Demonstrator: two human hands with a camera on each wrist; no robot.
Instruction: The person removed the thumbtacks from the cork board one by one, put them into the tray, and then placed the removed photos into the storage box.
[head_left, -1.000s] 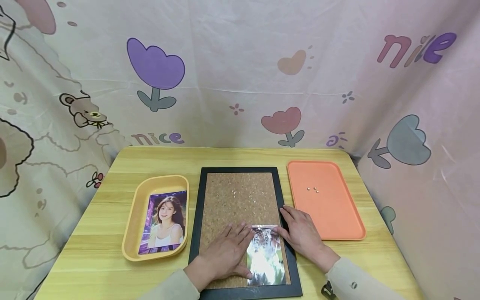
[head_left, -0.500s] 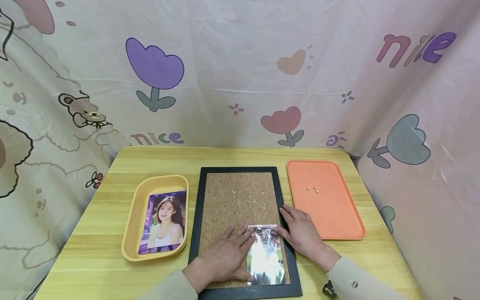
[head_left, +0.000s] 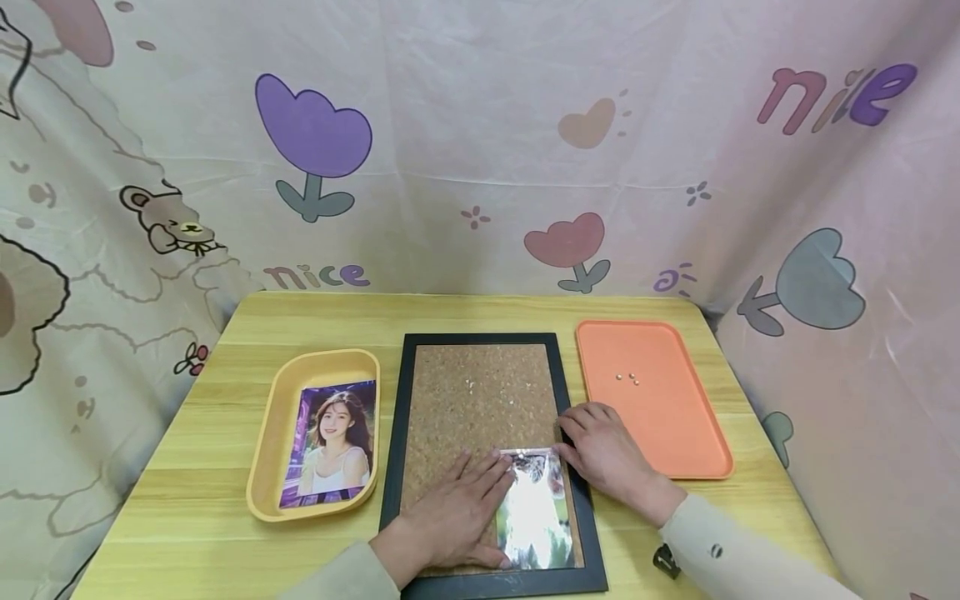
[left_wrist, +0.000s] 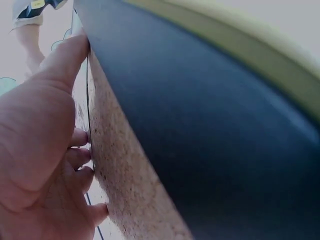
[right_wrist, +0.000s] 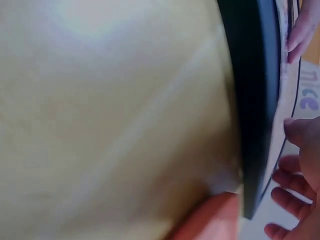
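A glossy photo (head_left: 535,512) lies in the lower right of a cork board (head_left: 480,396) with a black frame (head_left: 410,392); glare washes out much of its picture. My left hand (head_left: 459,515) rests flat on the cork, its fingertips and thumb touching the photo's left side. In the left wrist view that hand (left_wrist: 45,130) spreads its fingers over the cork. At the frame's right side, by the photo's upper right corner, is my right hand (head_left: 611,450). In the right wrist view the right hand's fingers (right_wrist: 295,182) are spread and loosely bent, holding nothing.
To the left, a yellow tray (head_left: 262,467) holds a portrait photo (head_left: 337,442) on top of another purple print. An orange tray (head_left: 660,417) on the right has three small gold pins (head_left: 633,379) in it. The wooden table (head_left: 187,467) meets a printed curtain (head_left: 450,125) behind.
My right hand has drawn back slightly, its thumb moving from the photo's upper right corner toward the frame, its fingers bending a little more. My left hand stays in place.
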